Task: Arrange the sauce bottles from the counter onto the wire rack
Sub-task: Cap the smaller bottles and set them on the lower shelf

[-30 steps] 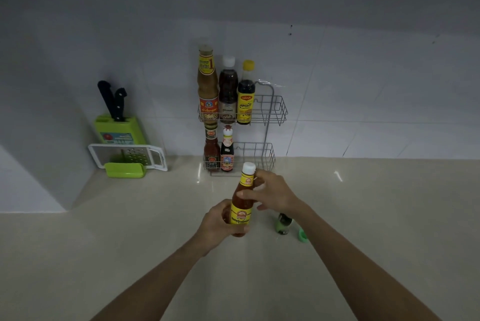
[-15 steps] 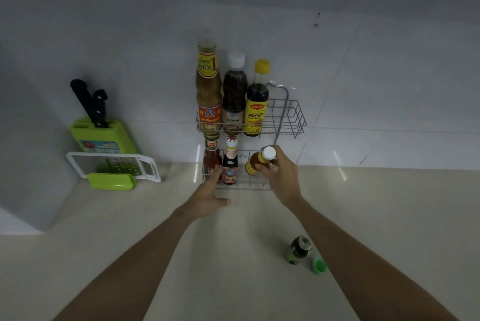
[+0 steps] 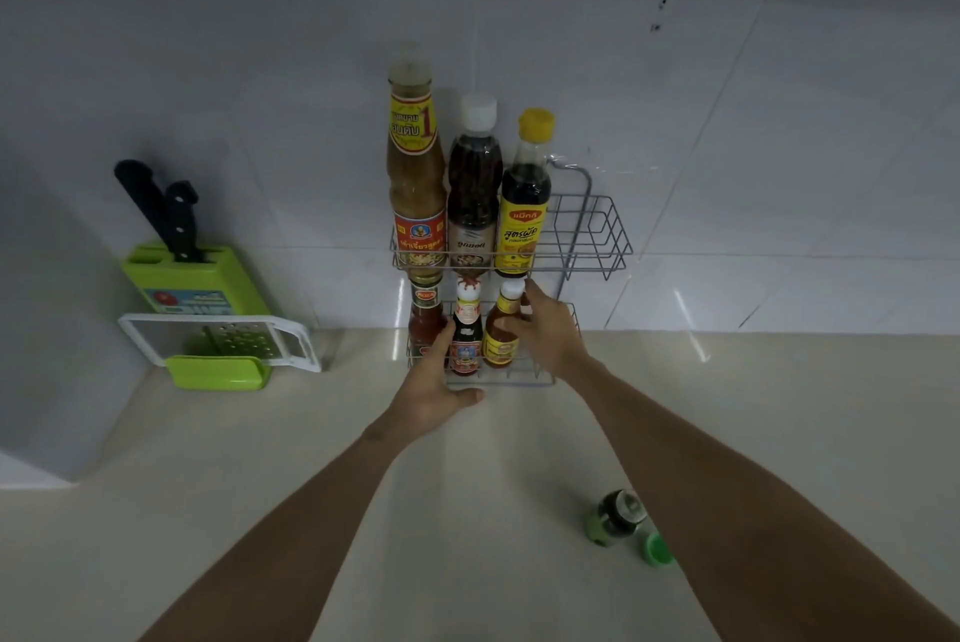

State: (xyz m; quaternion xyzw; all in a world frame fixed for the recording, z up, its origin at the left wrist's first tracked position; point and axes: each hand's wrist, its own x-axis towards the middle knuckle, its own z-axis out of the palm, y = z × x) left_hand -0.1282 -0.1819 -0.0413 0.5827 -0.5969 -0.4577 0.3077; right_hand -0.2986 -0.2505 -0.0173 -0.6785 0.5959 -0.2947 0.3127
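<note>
At the centre of the frame, the right hand [image 3: 545,329] holds the orange bottle [image 3: 501,329] with fingers closed around it, upright in the lower shelf of the rack [image 3: 597,236], third from left. The left hand [image 3: 434,394] rests half open on the rack's front edge, holding nothing. A green bottle [image 3: 615,516] stands on the counter [image 3: 779,407] at lower right.

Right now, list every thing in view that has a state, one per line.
Wire rack: six bottles in, right side free.
Orange sauce bottle: upright, lower shelf, capped.
Right hand: closed on the orange sauce bottle.
Left hand: open, at the rack's lower front.
Small green bottle: on the counter, uncapped.
Green cap: off, beside it.
</note>
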